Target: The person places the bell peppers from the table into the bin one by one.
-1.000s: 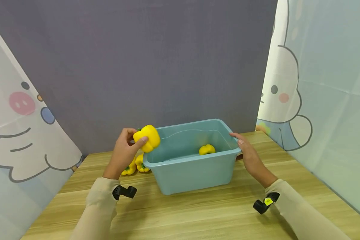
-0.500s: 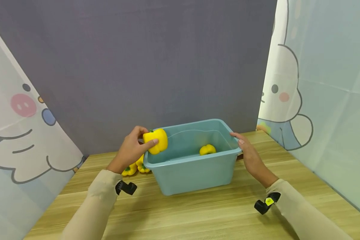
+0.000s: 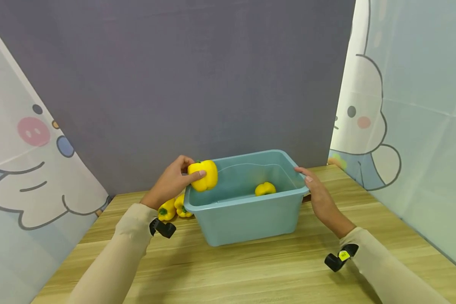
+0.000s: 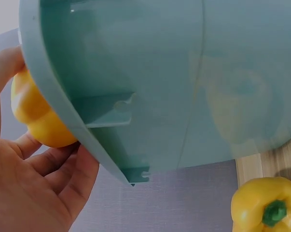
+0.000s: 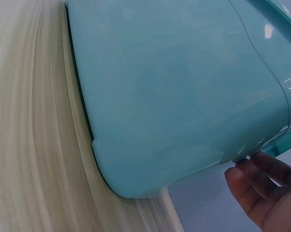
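Observation:
My left hand (image 3: 172,180) holds a yellow bell pepper (image 3: 206,175) at the left end of a blue-green plastic bin (image 3: 247,221), thumb on the near side. The left wrist view shows this bell pepper (image 4: 39,113) partly hidden behind the bin's rim (image 4: 53,92). Another yellow bell pepper (image 3: 265,188) lies inside the bin toward its right end. At the bin's right end, my right hand (image 3: 323,202) grips the rim, and its curled fingers (image 5: 254,186) reach under the edge in the right wrist view.
Two more yellow bell peppers, one (image 3: 167,210) beside the other (image 3: 181,206), lie on the wooden table (image 3: 228,270) just left of the bin. A grey backdrop (image 3: 213,84) stands behind, with cartoon-printed sheets (image 3: 422,126) at both sides.
My left hand has carried its bell pepper rightward, from just outside the bin's left rim to over its left end. The right hand and the bin have stayed nearly still.

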The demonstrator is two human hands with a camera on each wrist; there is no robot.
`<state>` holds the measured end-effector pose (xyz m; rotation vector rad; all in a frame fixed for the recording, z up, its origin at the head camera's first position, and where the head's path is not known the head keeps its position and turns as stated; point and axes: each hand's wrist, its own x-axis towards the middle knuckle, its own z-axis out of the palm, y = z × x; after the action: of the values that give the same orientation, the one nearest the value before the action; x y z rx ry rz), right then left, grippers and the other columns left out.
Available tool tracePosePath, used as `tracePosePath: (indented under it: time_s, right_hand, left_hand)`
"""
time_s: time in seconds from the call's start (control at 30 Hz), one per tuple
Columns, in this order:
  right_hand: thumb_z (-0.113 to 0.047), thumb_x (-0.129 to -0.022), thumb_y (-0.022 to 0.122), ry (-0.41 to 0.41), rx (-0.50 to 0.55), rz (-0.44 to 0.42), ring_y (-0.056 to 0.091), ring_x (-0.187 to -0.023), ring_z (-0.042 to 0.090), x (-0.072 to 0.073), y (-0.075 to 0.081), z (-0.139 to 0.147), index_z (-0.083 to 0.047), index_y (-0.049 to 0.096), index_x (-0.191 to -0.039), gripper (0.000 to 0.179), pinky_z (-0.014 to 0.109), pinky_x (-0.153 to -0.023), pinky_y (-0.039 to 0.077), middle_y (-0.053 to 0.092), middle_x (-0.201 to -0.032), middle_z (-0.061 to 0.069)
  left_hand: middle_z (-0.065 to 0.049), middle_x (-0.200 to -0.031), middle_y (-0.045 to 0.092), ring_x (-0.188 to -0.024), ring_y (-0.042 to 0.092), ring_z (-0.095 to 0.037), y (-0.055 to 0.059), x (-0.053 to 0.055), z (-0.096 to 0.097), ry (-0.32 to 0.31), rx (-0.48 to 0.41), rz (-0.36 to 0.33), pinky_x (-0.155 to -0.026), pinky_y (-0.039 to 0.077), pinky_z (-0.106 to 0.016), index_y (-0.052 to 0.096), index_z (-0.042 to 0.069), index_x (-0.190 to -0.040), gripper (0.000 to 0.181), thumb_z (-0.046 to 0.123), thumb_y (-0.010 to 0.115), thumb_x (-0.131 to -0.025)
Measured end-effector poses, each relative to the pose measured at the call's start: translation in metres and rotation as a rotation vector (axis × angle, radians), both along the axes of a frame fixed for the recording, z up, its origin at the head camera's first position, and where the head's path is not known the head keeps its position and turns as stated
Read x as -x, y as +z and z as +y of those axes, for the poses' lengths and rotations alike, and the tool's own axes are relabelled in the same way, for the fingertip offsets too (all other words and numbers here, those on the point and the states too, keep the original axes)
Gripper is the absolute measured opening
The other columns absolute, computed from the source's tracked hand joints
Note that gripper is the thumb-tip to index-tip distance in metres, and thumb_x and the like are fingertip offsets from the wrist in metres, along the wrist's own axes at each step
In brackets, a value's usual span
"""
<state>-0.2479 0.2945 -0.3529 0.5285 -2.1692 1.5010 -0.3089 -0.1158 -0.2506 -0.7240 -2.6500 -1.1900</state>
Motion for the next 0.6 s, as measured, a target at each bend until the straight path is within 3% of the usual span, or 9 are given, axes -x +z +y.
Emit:
tracePosePath:
  time_s: [0.3,0.6]
  right_hand:
    - [-0.040,-0.111,0.019,0.000,-0.023,0.010,0.055,-0.096,0.016,0.003,-0.002,0.002,-0.007,0.035,-0.153,0.055,0.037,-0.065,0.055,0.038,-0.147,0.022]
    - [-0.038,-0.111,0.019,-0.004,-0.016,0.018,0.055,-0.096,0.014,0.001,-0.001,0.002,-0.006,0.035,-0.152,0.055,0.037,-0.065,0.055,0.039,-0.146,0.021]
  left_hand:
    - [-0.009,-0.113,0.060,-0.100,0.060,-0.025,0.008,0.005,0.002,-0.003,0.054,-0.055,-0.087,0.050,-0.040,0.049,0.010,-0.120,0.061,0.058,0.070,-0.088]
    - [-0.007,-0.110,0.061,-0.097,0.059,-0.025,0.028,0.010,0.009,-0.029,0.163,-0.053,-0.083,0.049,-0.041,0.052,0.012,-0.116,0.062,0.064,0.068,-0.086]
